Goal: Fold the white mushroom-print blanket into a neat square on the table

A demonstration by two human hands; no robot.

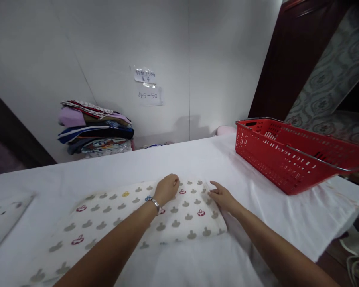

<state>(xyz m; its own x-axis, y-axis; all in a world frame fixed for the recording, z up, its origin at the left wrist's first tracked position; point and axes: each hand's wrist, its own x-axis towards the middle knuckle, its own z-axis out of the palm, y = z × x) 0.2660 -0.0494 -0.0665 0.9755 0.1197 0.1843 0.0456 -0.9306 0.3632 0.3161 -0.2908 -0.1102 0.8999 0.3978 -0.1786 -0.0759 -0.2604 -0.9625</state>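
A white cloth (167,207) printed with grey, red, yellow and blue mushroom-like shapes lies spread and partly folded before me. My left hand (167,188), with a silver band at the wrist, is over the cloth near its far edge. Its fingers are curled closed, and whatever may be between them is hidden. At the cloth's right end is my right hand (223,197), its index finger stretched out and apart from the other fingers, touching or just beside the edge.
A red plastic basket (269,159) with metal handles stands on the table (194,157) at the right. Folded clothes (97,129) are piled behind the table at the left. Another printed cloth (4,217) lies at the left edge. Paper signs (151,95) hang on the wall.
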